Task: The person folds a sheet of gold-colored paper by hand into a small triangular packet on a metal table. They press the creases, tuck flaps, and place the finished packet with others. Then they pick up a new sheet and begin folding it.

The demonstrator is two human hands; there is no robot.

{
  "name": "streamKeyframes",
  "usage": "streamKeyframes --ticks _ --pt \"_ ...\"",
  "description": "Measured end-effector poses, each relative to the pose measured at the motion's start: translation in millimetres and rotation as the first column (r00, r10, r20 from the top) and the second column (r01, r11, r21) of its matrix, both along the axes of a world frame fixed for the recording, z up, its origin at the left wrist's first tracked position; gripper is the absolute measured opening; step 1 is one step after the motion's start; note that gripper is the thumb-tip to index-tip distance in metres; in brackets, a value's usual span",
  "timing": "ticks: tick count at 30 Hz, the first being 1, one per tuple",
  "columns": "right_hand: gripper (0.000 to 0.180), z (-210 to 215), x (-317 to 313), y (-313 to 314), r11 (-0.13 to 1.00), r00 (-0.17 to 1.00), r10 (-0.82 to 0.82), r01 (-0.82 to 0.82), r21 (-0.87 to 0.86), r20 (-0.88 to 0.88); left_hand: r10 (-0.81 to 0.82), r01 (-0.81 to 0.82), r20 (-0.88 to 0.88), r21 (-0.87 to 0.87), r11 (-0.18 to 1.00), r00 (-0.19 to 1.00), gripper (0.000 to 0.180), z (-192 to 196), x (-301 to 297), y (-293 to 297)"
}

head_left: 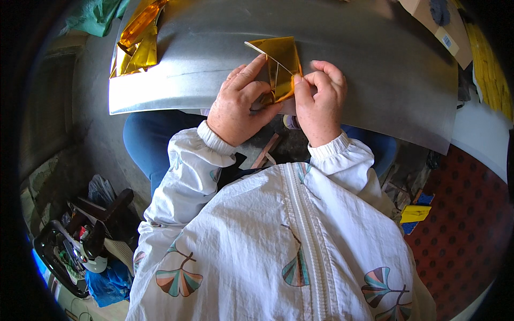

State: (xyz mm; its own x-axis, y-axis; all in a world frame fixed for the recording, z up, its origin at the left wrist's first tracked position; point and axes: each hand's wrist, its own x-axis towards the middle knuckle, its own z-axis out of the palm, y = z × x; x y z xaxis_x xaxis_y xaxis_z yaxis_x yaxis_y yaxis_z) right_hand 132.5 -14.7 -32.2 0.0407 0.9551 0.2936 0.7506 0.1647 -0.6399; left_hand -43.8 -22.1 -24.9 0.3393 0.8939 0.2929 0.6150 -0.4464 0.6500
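A sheet of shiny gold foil paper (pixel 282 52), partly folded with a pale edge running diagonally, lies near the front edge of the grey metal table (pixel 187 80). My left hand (pixel 241 99) rests against its left side, index finger pressed on the folded edge, with the thumb below at the bottom corner. On the other side, my right hand (pixel 322 99) pinches the paper's right edge between thumb and fingers. More folded gold foil paper (pixel 140 53) is piled at the table's far left.
Green plastic (pixel 96 16) hangs beyond the table's left corner. A cardboard box (pixel 444 32) and a yellow stack (pixel 490 69) are at the far right. Below left are a black-rimmed container (pixel 59 262) and a blue bag (pixel 110 286); red patterned flooring (pixel 466 224) lies lower right.
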Motion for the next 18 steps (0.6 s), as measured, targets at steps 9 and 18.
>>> streamKeyframes --ticks 9,18 --pt "0.015 3 10 -4 0.995 0.994 0.085 -0.089 -0.051 -0.067 0.059 -0.056 0.021 -0.116 0.992 0.998 0.022 11 8 -5" --pt "0.025 2 16 -7 0.983 0.983 0.18 -0.18 0.025 -0.02 0.117 -0.115 0.009 -0.109 0.987 0.993 0.019 17 15 -7"
